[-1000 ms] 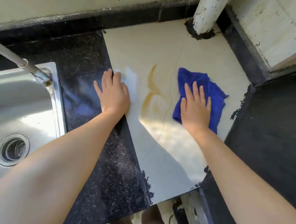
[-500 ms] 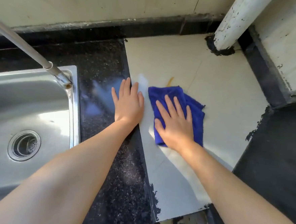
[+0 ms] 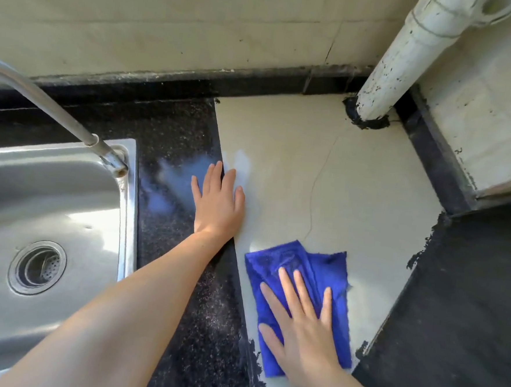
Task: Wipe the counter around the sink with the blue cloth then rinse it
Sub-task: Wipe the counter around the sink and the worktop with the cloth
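Observation:
The blue cloth (image 3: 291, 265) lies flat on the cream tile part of the counter (image 3: 355, 182), near its front edge. My right hand (image 3: 302, 326) presses on the cloth with straight, spread fingers. My left hand (image 3: 217, 202) rests flat on the counter where the black granite strip (image 3: 173, 133) meets the cream tile, fingers straight. The steel sink (image 3: 51, 197) sits at the left, with its drain (image 3: 37, 267) showing and the tap's spout (image 3: 57, 113) reaching over its rim.
A white pipe (image 3: 408, 59) rises from the back right corner of the cream tile. A dark surface (image 3: 464, 298) lies to the right. A cream wall (image 3: 199, 23) runs behind. A thin crack (image 3: 314, 197) crosses the tile.
My right hand has slid the blue cloth toward the counter's front edge. The yellowish stain seen earlier is no longer visible. My left hand stays flat in the same spot.

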